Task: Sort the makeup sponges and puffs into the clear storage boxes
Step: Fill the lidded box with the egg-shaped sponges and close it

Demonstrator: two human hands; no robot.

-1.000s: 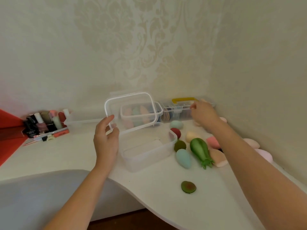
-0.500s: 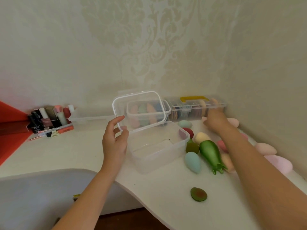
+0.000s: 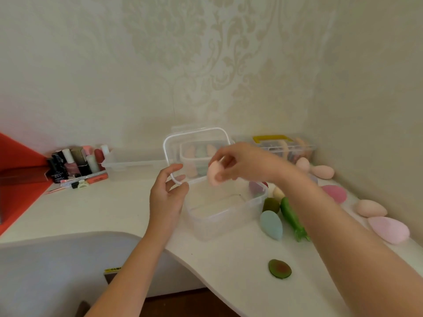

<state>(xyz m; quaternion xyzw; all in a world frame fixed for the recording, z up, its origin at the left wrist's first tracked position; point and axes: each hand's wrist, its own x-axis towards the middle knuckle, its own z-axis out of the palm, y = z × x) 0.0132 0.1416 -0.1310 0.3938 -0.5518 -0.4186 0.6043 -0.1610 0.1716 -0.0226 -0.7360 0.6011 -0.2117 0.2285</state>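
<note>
The right hand is pinching a peach sponge between thumb and fingers and is holding it in the air just above the open box, over its far left part. The left hand is gripping the lower left edge of the lid, thumb in front and fingers curled behind it, and the lid is standing nearly upright at the box's back edge. The box is sitting on the white tabletop. Just right of it an olive sponge, a blue sponge and a long green sponge are lying close together, and an avocado puff is lying alone nearer the front edge. Several pink sponges are lying along the right wall. A long box with a yellow handle is standing in the far corner, puffs showing through its side. Cosmetics are crowding the tabletop's far left.
</note>
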